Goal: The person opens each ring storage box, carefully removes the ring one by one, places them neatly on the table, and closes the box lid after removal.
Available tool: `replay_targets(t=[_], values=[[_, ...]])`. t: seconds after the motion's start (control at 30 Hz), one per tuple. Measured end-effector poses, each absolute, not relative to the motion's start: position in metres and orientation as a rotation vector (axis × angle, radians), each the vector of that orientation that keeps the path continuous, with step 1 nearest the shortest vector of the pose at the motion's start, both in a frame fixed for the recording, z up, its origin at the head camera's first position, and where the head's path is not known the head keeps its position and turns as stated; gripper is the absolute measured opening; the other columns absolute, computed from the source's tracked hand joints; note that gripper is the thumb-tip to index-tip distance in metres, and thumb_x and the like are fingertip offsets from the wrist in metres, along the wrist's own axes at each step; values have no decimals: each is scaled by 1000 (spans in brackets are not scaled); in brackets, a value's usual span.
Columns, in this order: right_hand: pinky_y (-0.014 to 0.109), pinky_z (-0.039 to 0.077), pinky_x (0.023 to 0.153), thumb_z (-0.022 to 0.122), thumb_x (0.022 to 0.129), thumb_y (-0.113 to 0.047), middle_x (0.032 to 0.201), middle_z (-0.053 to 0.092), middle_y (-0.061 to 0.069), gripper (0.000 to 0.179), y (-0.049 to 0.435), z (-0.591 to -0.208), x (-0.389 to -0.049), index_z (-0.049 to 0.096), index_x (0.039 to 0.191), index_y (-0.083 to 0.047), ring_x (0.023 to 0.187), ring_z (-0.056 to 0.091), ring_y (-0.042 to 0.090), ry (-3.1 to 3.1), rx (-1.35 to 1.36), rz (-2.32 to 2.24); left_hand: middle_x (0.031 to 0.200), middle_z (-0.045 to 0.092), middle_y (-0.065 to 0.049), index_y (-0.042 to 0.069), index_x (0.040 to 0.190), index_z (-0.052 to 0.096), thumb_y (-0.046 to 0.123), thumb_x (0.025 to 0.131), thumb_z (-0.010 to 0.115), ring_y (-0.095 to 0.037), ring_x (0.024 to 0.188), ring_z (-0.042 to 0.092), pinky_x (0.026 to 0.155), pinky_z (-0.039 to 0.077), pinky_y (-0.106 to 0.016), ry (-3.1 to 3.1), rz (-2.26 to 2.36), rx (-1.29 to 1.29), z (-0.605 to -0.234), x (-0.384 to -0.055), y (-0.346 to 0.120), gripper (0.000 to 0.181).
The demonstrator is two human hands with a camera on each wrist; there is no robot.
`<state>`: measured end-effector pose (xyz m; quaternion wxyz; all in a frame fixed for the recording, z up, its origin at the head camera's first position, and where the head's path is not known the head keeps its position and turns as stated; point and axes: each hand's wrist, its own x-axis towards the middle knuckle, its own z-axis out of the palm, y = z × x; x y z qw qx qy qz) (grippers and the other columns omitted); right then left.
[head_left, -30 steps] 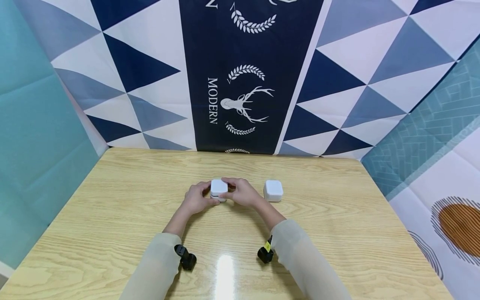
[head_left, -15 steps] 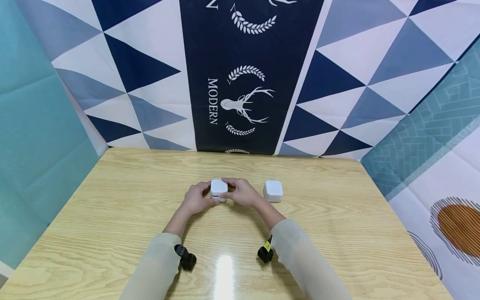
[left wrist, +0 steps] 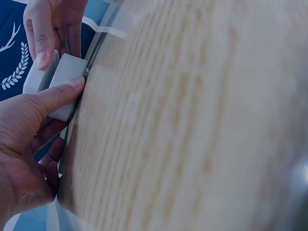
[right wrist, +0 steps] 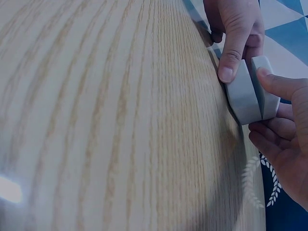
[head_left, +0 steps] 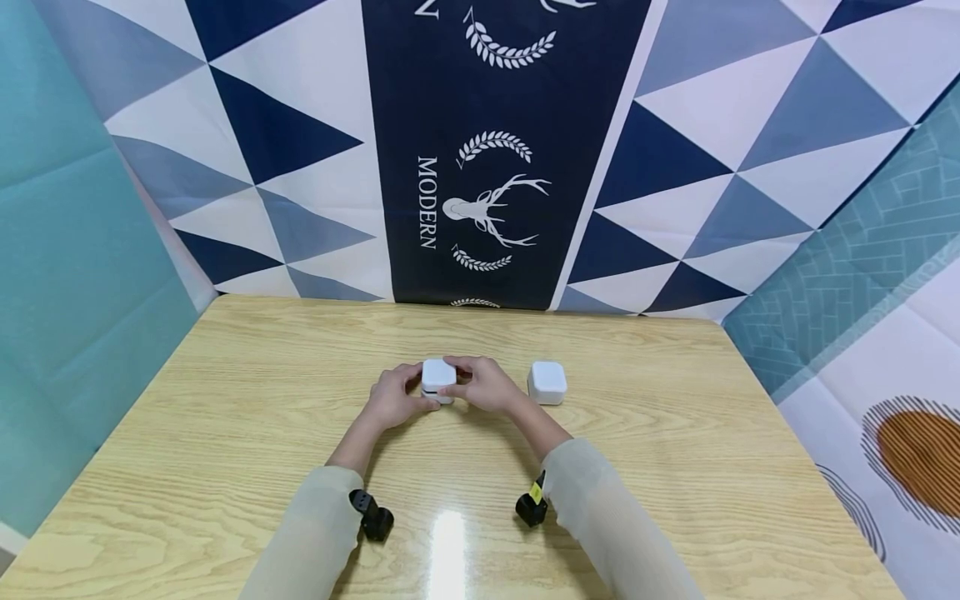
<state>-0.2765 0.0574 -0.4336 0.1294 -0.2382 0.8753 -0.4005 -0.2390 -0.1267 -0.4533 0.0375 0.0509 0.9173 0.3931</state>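
A small white box with rounded corners stands on the table, its lid (head_left: 438,372) above its base (right wrist: 243,96). In the right wrist view a dark wedge-shaped gap separates the two parts; they meet at one end, so the lid is tilted. My left hand (head_left: 392,398) grips the base, thumb on its near side. With thumb and fingers, my right hand (head_left: 487,385) holds the lid from the right. The inside of the box is hidden. To the right of my right hand, a second white box (head_left: 547,381) sits on the table, untouched.
The wooden table (head_left: 300,367) ends at the back against a patterned cloth (head_left: 480,100). Teal cloth (head_left: 82,250) hangs along the left side. Black wrist cameras (head_left: 377,523) sit by both sleeves. A bright light reflection lies on the tabletop between the forearms.
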Motion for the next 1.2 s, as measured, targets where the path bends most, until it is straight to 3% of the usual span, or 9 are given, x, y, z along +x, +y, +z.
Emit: replay_targets(t=[1.2], values=[[35, 47, 95, 70, 84, -26, 131, 57, 12, 58, 59, -434, -279, 51, 134, -3, 115, 58, 20, 2525, -701, -1170, 134, 54, -11, 8, 138, 46, 31, 77, 77, -34, 129, 43, 102, 31, -58, 2808, 1224, 152, -455, -240, -128, 73]])
